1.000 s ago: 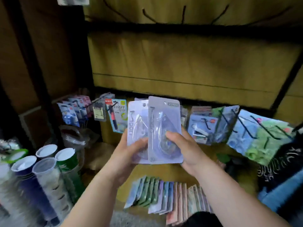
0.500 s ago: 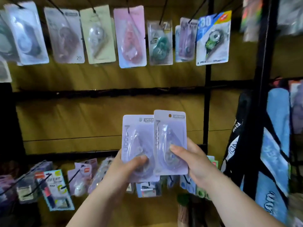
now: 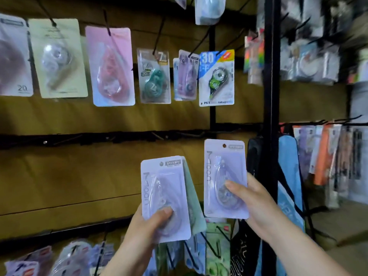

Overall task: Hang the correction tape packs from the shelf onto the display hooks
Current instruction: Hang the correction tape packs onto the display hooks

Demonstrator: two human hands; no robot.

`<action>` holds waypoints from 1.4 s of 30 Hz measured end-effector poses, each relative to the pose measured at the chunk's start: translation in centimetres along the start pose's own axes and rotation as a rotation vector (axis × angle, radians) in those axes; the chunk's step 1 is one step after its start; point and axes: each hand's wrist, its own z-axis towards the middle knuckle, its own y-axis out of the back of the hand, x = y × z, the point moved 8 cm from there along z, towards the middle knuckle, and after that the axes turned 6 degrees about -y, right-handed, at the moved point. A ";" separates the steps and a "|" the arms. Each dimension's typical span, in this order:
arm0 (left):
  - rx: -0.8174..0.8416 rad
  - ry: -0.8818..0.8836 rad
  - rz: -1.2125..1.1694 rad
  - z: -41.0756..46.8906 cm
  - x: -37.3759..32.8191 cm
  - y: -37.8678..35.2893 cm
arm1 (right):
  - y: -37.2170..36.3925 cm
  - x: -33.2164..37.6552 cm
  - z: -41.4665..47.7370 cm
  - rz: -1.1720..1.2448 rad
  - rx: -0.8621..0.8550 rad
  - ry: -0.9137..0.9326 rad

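Head view: right edge motion-blurred, hanging goods (image 3: pixel 310 62) there unreadable. left hand (image 3: pixel 147 230) grips a stack of packs (image 3: pixel 163 188), thumb on the front blister; green pack (image 3: pixel 194 206) behind mostly hidden, count unclear. right hand (image 3: pixel 256 202) pinches one lilac pack (image 3: pixel 225 176) just beside the stack, its fingers hidden behind. hung packs (image 3: pixel 111 66) above both thumbs; black post (image 3: pixel 269 76) just right of the right fingers.

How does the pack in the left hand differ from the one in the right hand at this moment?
The left-hand pack sits lower; the right-hand pack is held higher. The left-hand pack fronts a green pack held behind it; the right-hand pack is alone. Both are lavender cards with a teardrop blister and a top hang hole.
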 end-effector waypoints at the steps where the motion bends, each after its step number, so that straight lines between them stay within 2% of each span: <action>1: 0.010 0.003 -0.009 0.4 0.0 -0.3 | 0.8 0.8 0.2 -0.015 -0.035 0.022; 8: 0.076 0.005 -0.025 2.1 -0.3 -2.4 | 5.0 5.1 2.2 -0.136 -0.175 0.080; 23: 0.055 0.006 0.034 2.9 -0.6 -2.6 | 6.9 3.9 4.2 -0.191 -0.283 0.012; 27: 0.044 0.004 0.047 3.4 0.2 -2.6 | 7.0 3.7 4.4 -0.207 -0.274 0.025; 33: 0.050 0.006 0.040 4.0 0.9 -2.6 | 8.1 3.5 4.9 -0.149 -0.376 0.070; 36: 0.057 -0.008 0.050 4.3 0.8 -2.8 | 7.9 3.2 5.0 -0.109 -0.372 0.035; 42: 0.079 -0.029 0.054 4.6 1.0 -3.1 | 7.3 1.8 5.0 -0.114 -0.254 -0.067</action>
